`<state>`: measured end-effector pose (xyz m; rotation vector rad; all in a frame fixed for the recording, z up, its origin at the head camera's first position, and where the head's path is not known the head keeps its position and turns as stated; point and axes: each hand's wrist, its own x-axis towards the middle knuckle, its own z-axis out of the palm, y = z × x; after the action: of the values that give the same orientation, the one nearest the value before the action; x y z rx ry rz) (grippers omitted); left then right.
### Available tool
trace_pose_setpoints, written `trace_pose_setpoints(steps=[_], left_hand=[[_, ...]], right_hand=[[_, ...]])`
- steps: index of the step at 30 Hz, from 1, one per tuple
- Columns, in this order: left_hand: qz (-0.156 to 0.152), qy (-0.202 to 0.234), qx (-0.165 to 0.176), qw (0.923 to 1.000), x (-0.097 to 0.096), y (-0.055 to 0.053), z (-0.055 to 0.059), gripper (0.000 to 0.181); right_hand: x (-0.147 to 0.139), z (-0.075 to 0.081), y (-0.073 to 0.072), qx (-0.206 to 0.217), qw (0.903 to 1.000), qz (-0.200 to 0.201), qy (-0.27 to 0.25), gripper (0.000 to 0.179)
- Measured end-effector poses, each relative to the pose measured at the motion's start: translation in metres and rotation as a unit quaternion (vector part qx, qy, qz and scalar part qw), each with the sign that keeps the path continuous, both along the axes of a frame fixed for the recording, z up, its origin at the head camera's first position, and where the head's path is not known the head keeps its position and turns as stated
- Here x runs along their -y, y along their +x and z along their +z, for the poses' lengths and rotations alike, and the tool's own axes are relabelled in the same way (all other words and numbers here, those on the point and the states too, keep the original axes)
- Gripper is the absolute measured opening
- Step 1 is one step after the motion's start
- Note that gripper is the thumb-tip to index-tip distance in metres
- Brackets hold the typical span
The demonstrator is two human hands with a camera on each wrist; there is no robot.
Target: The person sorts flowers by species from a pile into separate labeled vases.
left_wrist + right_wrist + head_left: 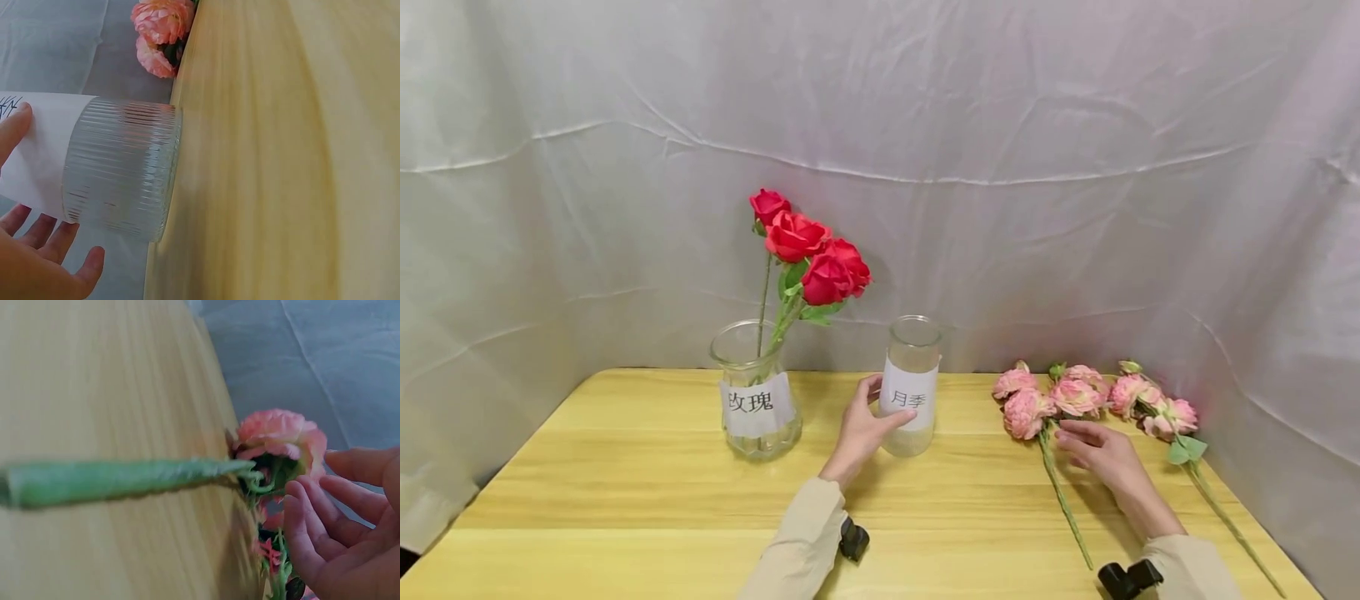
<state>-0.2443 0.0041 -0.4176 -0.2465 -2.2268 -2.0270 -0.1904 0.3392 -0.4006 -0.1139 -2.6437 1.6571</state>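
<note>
Vase (917, 377) on the bench (662, 500) is grasped by the left hand (859, 431); right hand (1105, 457), released, is beside pink flowers (1078, 395) at the vase's three o'clock

The location is a curtained booth arranged as a test or recording station. Grey fabric sheeting (925, 108) hangs behind the desk (647, 500) and along both sides. Two glass vases (910, 443) on the wood-grained desk carry printed paper labels (781, 400); black devices (853, 540) are fitted at the sleeve cuffs (822, 504).
</note>
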Motion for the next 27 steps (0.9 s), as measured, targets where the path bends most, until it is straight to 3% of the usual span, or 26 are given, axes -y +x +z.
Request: trace_pose_setpoints(steps=[9, 20, 23, 27], left_hand=[[0.007, 0.002, 0.001, 1.0000, 0.000, 0.001, 0.002, 0.072], [0.012, 0.001, 0.002, 0.9999, 0.000, 0.001, 0.000, 0.070], [0.013, 0.000, 0.005, 0.9999, 0.000, 0.001, 0.000, 0.070], [0.015, -0.007, 0.004, 0.9999, 0.000, 0.001, 0.000, 0.071]], right_hand=[[-0.008, -0.012, -0.009, 0.060, 0.9971, 0.047, -0.003, 0.047], [-0.001, -0.008, -0.013, 0.112, 0.9907, 0.054, 0.056, 0.028], [-0.003, -0.008, -0.015, 0.126, 0.9894, 0.061, 0.038, 0.025], [-0.010, -0.010, -0.019, 0.148, 0.9857, 0.075, -0.028, 0.025]])
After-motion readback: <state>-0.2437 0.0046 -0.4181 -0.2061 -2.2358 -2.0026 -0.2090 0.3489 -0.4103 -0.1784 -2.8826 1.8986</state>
